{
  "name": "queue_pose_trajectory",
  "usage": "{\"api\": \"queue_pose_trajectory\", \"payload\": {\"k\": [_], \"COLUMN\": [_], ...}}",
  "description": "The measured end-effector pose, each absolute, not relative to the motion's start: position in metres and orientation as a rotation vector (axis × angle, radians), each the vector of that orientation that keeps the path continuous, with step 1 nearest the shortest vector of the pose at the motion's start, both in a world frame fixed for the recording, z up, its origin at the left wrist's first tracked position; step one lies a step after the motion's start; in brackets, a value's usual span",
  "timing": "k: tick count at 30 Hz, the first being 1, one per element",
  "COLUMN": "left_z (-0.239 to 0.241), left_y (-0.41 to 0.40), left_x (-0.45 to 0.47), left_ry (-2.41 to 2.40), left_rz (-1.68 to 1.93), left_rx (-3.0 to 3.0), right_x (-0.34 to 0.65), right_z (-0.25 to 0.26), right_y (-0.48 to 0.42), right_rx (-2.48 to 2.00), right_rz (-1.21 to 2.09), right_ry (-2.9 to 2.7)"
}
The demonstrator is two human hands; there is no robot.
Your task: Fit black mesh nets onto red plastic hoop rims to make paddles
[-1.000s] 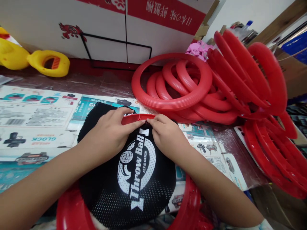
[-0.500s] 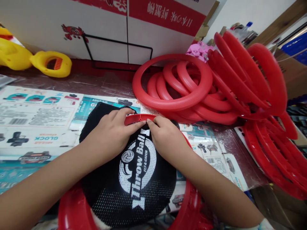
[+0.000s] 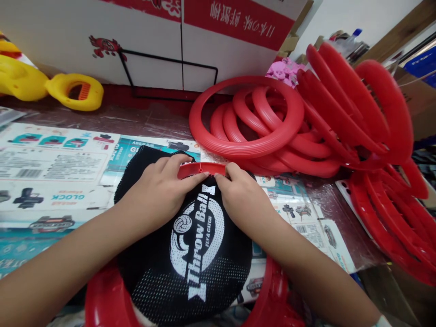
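A black mesh net printed "Throw Ball" in white lies over a red plastic ring in front of me. The ring's far rim shows between my hands; its sides come out below the net at lower left and right. My left hand is closed on the far rim and net edge, fingers over the outside and thumb on the inside. Just right of it, my right hand pinches the same rim and the net's edge, its thumb close to the left thumb. The undersides of both hands' fingers are hidden.
Smooth red rings lie piled at the back; more red ring parts lean at the right. Yellow plastic pieces sit at back left. A large white and red carton stands behind. Printed card sheets cover the table.
My right hand has slid slightly right along the rim, and a little more of the ring shows between the thumbs. The left hand holds nearly the same place.
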State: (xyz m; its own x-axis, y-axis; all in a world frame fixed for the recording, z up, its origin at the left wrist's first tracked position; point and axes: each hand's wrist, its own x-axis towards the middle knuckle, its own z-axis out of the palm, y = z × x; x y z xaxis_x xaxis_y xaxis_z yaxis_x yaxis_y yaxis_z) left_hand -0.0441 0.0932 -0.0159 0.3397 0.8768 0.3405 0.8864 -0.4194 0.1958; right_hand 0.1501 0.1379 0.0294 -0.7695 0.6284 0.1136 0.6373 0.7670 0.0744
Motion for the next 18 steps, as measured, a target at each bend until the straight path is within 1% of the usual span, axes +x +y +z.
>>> {"api": "queue_pose_trajectory", "payload": {"k": [5, 9, 12, 18], "left_z": [-0.015, -0.015, -0.015, -0.018], "left_y": [0.094, 0.094, 0.093, 0.091], "left_x": [-0.043, -0.045, -0.045, -0.045], "left_ry": [-1.724, -1.776, -1.698, -1.572], "left_rz": [-0.732, -0.879, -0.862, -0.692], "left_rx": [-2.533, -2.554, -2.621, -2.676], "right_x": [0.157, 0.162, 0.164, 0.163], "right_z": [0.037, 0.043, 0.043, 0.041], "right_y": [0.144, 0.15, 0.152, 0.154], "right_rx": [-1.225, -1.285, -1.311, -1.353], "right_rz": [0.251, 0.44, 0.495, 0.419], "right_ry": [-2.688, -2.509, -2.461, -2.607]}}
